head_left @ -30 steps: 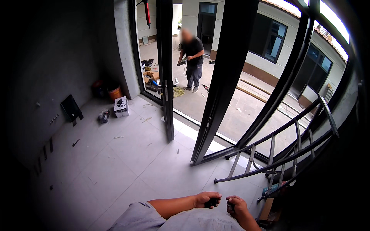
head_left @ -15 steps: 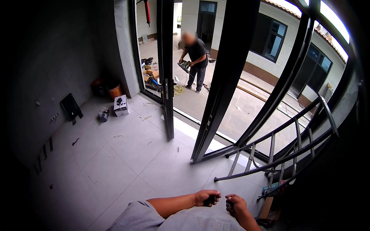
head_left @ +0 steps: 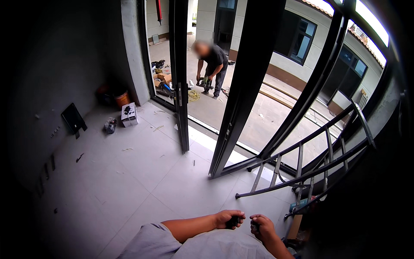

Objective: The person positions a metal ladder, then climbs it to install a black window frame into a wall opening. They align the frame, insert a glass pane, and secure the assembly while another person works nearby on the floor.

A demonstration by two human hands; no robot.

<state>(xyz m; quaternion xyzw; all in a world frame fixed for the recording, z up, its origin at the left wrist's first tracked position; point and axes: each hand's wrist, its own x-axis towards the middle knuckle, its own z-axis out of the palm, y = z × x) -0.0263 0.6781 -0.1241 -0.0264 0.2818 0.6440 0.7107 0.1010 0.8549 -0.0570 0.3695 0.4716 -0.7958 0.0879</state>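
Observation:
My left hand (head_left: 230, 219) is curled closed in front of my grey shirt, with something small and black showing in its palm. What that is, I cannot make out. Just to its right, a small gap away, my right hand (head_left: 263, 226) is closed too, fingertips bent toward the left one. A dark patch shows under its fingers, too small to name. Neither hand touches the door frames. Beyond them lies the pale tiled floor (head_left: 172, 190), and the feet of a dark metal ladder (head_left: 293, 183) are nearest on the right.
Open black-framed doors (head_left: 181, 108) lead to a courtyard, where a person (head_left: 211, 64) bends over a green power tool (head_left: 203, 81). At the left wall are a white box (head_left: 129, 117), an orange bucket (head_left: 121, 99) and a dark panel (head_left: 73, 118). Scraps litter the tiles.
The person outside has bent lower, bringing the power tool down. My view has shifted slightly. Both hands stay closed in nearly the same place; the right one's index finger has straightened a little.

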